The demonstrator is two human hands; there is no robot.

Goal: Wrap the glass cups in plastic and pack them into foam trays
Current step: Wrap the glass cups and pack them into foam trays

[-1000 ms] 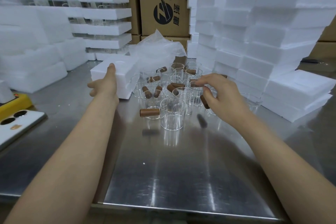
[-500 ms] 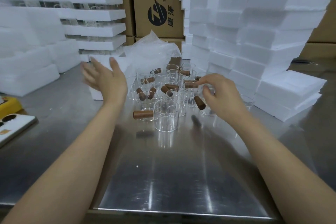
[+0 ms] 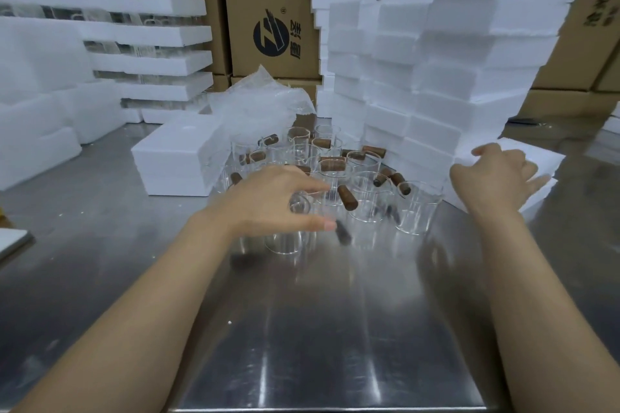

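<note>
— Glass cups (image 3: 360, 178), head view: where?
— Clustered mid steel table (image 3: 318, 329), between foam block (image 3: 177, 157) and low foam tray (image 3: 550, 161); plastic (image 3: 261, 100) heaped behind.
— Left hand (image 3: 268, 201)?
— Over nearest cup (image 3: 288, 238), thumb and fingers spread in a C; contact blurred.
— Right hand (image 3: 500, 178)?
— On the tray, fingers bent; grip, cannot tell.
— Advice?
— Take 1 cup by its wall, lift straight, clear of neighbours' wooden handles (image 3: 347, 198).

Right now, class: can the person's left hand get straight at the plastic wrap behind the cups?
Probably not straight: the left hand is at the nearest glass cups, and the whole cluster stands between it and the plastic wrap. Reaching over them looks possible.
</note>
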